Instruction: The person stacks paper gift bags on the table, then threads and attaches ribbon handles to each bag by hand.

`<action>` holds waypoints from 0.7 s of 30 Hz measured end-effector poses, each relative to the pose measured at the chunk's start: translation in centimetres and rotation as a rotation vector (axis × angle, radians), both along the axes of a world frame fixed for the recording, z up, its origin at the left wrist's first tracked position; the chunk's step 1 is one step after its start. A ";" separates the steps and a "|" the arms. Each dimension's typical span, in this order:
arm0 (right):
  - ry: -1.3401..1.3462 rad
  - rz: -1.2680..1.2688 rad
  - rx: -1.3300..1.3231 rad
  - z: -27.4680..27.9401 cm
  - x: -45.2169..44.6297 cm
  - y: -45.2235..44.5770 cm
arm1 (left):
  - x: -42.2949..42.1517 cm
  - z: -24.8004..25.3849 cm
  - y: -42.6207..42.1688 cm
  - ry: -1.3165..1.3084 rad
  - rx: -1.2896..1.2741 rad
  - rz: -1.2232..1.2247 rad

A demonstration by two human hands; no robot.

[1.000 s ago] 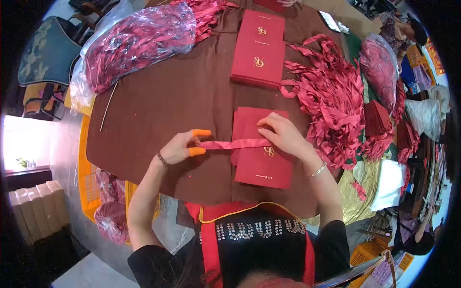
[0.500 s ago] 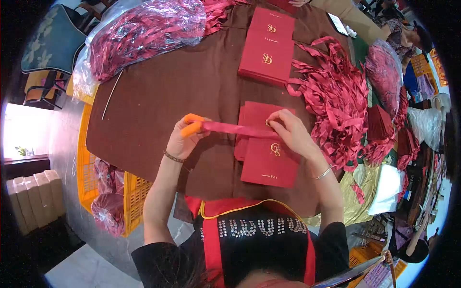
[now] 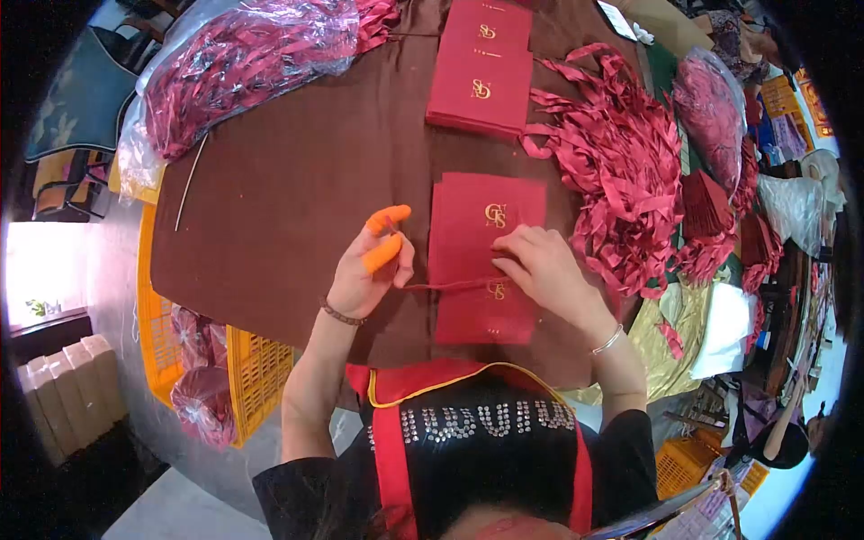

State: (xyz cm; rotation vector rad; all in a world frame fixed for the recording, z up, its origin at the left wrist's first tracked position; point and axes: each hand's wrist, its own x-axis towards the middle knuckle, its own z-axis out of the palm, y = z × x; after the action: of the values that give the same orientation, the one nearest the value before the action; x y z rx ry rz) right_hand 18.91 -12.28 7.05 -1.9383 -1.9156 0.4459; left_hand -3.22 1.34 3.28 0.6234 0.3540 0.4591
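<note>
Red ribbon [image 3: 450,286]: flat, broad span now reduced to a thin strand across the near card stack [image 3: 459,229].

Nearest the body, below the near card stack, is a red apron [image 3: 393,450] with yellow trim. Just left of the stack, the left hand [image 3: 360,279] retains the ribbon. Its orange-covered thumb and forefinger stand narrowly apart with a bit of red between them; the other fingers are curled where the strand emerges. The right hand [image 3: 551,279] lies over the stack's right side, thumb and forefinger a narrow gap apart. Whether it grips the ribbon cannot be told.

The ribbon runs from the left hand over the lower part of the stack to the right thumb. Half a second ago it showed its face; it now appears edge-on or twisted. In this inspector's judgement it does not lie flat, and its alignment is less controlled. Two gold monograms now show on the stack, where one showed before.

Right of the stack and reaching beyond it is a loose ribbon heap [image 3: 630,171]. Beyond the stack lies the far card stack [image 3: 479,67], neatly piled. Farther out, beyond and left of the near card stack, is a clear bag of ribbons [image 3: 252,76].
</note>
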 end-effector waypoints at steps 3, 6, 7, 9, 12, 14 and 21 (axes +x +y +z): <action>0.033 -0.010 -0.017 -0.5 -1.0 -1.2 | -0.2 0.4 -1.2 0.113 0.085 -0.045; 0.048 -0.065 -0.023 -0.9 -2.2 -2.7 | -0.3 0.8 -2.5 0.269 0.118 -0.086; 0.069 -0.115 -0.033 -0.9 -2.8 -3.1 | -0.3 1.1 -2.9 0.274 0.115 -0.094; 0.089 -0.177 -0.042 -0.5 -3.1 -3.5 | -0.2 2.0 -3.5 0.424 0.222 -0.160; 0.224 -0.267 -0.221 -0.1 -3.1 -4.0 | -0.1 1.9 -4.9 0.469 0.375 -0.151; 0.198 -0.266 -0.071 -0.7 -3.3 -4.4 | 0.1 2.3 -5.9 0.552 0.594 -0.123; 0.459 -0.387 -0.266 0.5 -3.6 -4.7 | 0.8 1.7 -8.1 0.727 1.560 0.083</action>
State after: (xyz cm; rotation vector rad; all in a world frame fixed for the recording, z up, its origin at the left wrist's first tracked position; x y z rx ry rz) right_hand 15.28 -17.01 7.55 -2.0747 -1.2126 0.9647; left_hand -2.44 -6.71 4.96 2.3301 0.6866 0.5236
